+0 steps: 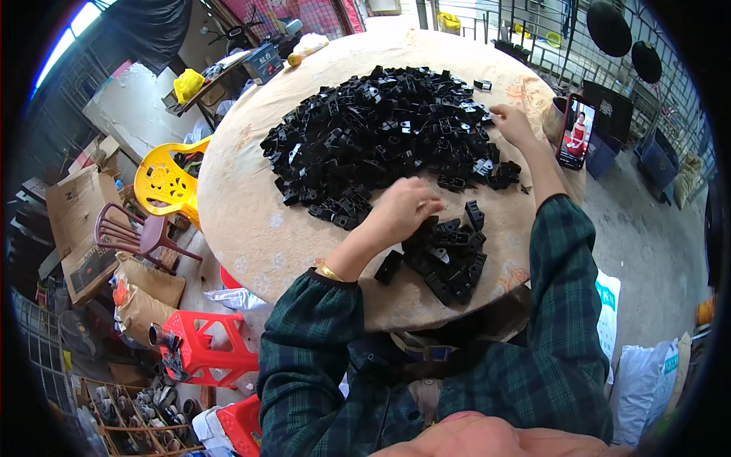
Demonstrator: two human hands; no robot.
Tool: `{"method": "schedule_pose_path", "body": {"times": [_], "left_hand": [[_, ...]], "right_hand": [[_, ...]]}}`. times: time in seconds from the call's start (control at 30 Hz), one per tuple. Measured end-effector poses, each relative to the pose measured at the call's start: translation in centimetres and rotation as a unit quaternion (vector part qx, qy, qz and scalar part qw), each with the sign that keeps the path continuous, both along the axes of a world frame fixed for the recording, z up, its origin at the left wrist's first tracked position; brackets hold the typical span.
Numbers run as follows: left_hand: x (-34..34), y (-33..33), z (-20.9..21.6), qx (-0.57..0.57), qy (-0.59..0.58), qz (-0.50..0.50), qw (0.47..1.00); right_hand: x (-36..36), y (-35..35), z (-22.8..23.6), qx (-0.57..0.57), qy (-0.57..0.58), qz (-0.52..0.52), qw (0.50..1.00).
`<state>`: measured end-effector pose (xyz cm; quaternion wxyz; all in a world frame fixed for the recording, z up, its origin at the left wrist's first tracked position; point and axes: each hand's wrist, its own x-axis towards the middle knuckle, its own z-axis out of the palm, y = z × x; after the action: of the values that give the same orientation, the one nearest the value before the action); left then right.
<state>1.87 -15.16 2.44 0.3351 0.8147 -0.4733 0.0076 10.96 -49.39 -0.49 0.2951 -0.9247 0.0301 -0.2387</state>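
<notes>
Your left hand (403, 207) sits at the near edge of the big heap of black plastic parts (381, 129), fingers curled downward over the top of the smaller cluster of the same parts (449, 255) — whether it actually grips a piece, you cannot tell from this angle. Your right hand (512, 123) is stretched out to the heap's far right edge, fingers bent and touching the parts there; any piece pinched is hidden. Both piles lie on the round table (244, 221) with its pale patterned cloth, the small cluster nearest your body. A phone (576, 132) stands upright at the table's right rim, screen lit. To your left, beside the table — a yellow plastic chair (164, 183) and a red stool (204, 344)
</notes>
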Motion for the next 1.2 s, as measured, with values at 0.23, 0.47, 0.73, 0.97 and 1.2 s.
{"method": "schedule_pose_path", "body": {"times": [0.23, 0.47, 0.73, 0.97, 1.2], "left_hand": [[2.1, 1.1, -1.2, 0.004, -0.196, 0.198, 0.960], [4.0, 1.8, -1.8, 0.062, -0.234, 0.173, 0.955], [3.9, 2.2, -1.6, 0.084, -0.198, 0.197, 0.957], [3.4, 0.9, -2.3, 0.054, -0.275, 0.147, 0.949], [2.7, 0.9, -1.8, 0.119, -0.282, 0.169, 0.937]], "right_hand": [[4.4, 5.0, 0.9, -0.098, 0.047, 0.013, 0.994], [4.5, 7.0, 1.8, -0.124, 0.079, -0.030, 0.989], [-3.0, 11.3, 5.3, 0.438, 0.035, 0.165, 0.883], [-7.6, 15.4, 3.7, 0.479, 0.053, 0.225, 0.847], [-7.6, 13.8, 2.5, 0.150, -0.070, 0.208, 0.964]]}}
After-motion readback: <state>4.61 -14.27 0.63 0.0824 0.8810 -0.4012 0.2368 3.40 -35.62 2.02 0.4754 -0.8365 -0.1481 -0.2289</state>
